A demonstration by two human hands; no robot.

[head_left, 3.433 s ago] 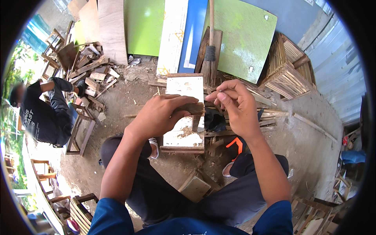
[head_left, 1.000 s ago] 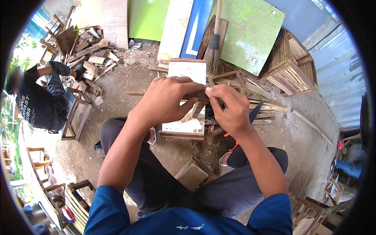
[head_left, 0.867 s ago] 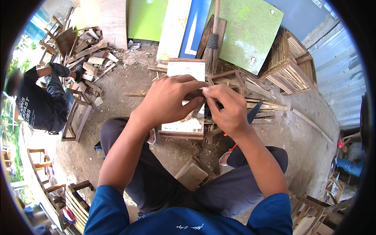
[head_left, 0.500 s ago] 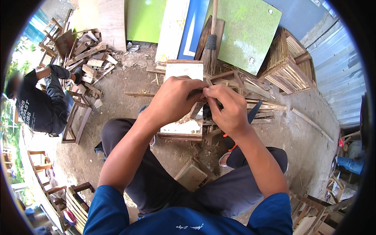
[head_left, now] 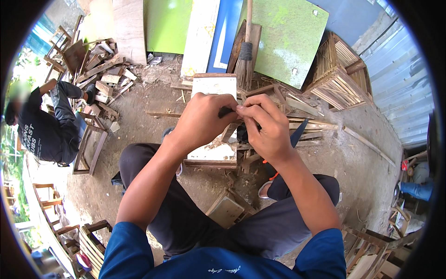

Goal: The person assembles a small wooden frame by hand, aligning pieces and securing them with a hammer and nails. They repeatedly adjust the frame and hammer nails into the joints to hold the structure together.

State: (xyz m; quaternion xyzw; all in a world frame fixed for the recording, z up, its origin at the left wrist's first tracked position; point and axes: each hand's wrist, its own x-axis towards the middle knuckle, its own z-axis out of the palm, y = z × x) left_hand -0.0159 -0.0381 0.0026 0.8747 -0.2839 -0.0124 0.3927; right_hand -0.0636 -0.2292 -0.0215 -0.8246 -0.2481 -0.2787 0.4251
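My left hand (head_left: 206, 114) and my right hand (head_left: 267, 125) meet fingertip to fingertip above a low bench with a worn white top (head_left: 209, 153). Both are closed in a pinch, and whatever sits between the fingertips is too small or hidden to name. A dark patch shows under the curled fingers of my left hand; I cannot tell whether it is shadow or a thing. Just beyond my right wrist, a handsaw (head_left: 298, 134) with a dark blade and orange handle leans beside the bench, partly covered by my arm.
Wood strips (head_left: 309, 128) lie right of the bench. A stick broom (head_left: 245, 65) leans among coloured boards (head_left: 288, 42) behind it. Offcuts (head_left: 109, 76) are heaped far left, near a seated person (head_left: 46, 121). A slatted wooden frame (head_left: 339, 76) stands far right.
My hands stay pinched together in nearly the same pose, with the right fingers slightly more raised. The surroundings have shifted a little to the left in the picture.
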